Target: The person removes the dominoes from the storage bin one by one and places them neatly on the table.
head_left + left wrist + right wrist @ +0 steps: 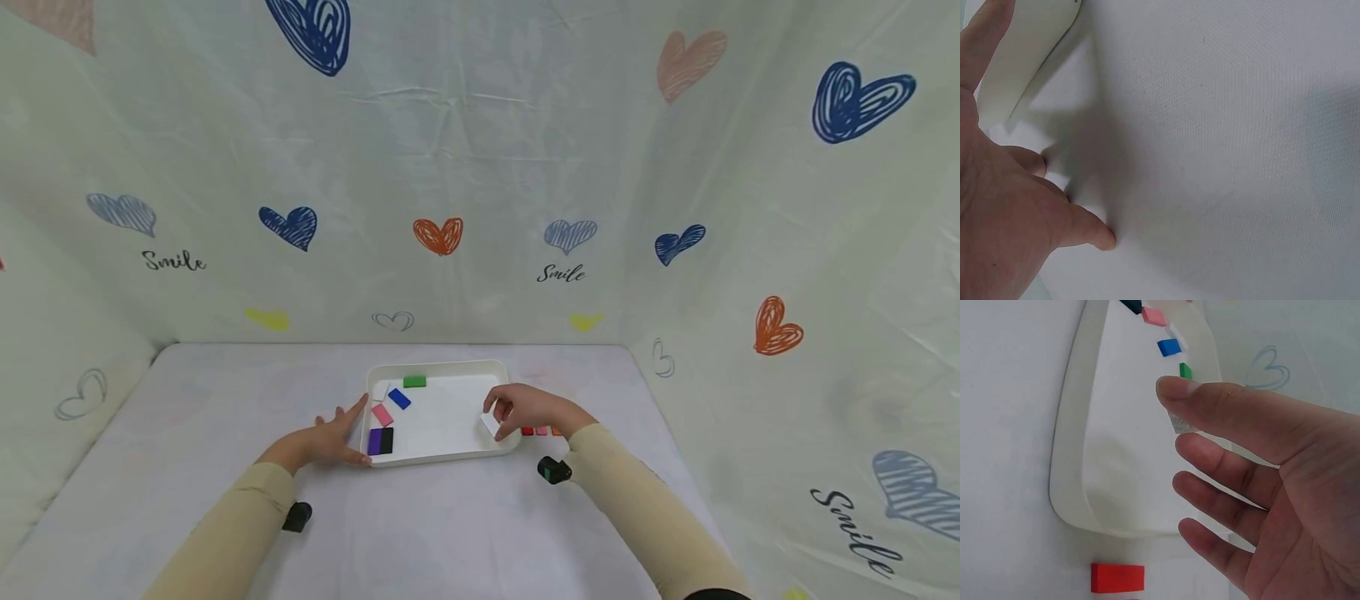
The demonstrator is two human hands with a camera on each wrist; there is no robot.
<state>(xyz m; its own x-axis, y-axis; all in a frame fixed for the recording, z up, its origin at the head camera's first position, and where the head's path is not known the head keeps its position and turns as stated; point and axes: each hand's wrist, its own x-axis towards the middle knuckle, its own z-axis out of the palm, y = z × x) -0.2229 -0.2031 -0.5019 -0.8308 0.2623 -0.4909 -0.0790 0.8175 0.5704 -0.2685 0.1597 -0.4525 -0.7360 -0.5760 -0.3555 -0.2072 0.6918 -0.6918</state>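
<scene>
A white rectangular tray [442, 458] lies on the table. My right hand [525, 408] is over the tray's right end, pinching a small white block [490, 424] between thumb and fingers. The right wrist view shows only a corner of that block [1180, 424] behind the thumb; the other fingers are loosely bent. At the tray's left end my left hand [327, 439] has its fingers spread, with index finger and thumb at the rim. Inside, toward the left, lie green [415, 382], blue [400, 399], pink [382, 415], white [380, 391], purple [374, 442] and black [386, 441] blocks.
Just outside the tray's right end, a red block [527, 432], a pink block [542, 432] and an orange block [557, 432] sit in a row, partly behind the right wrist. A heart-printed cloth [480, 167] hangs behind the pale table [420, 533].
</scene>
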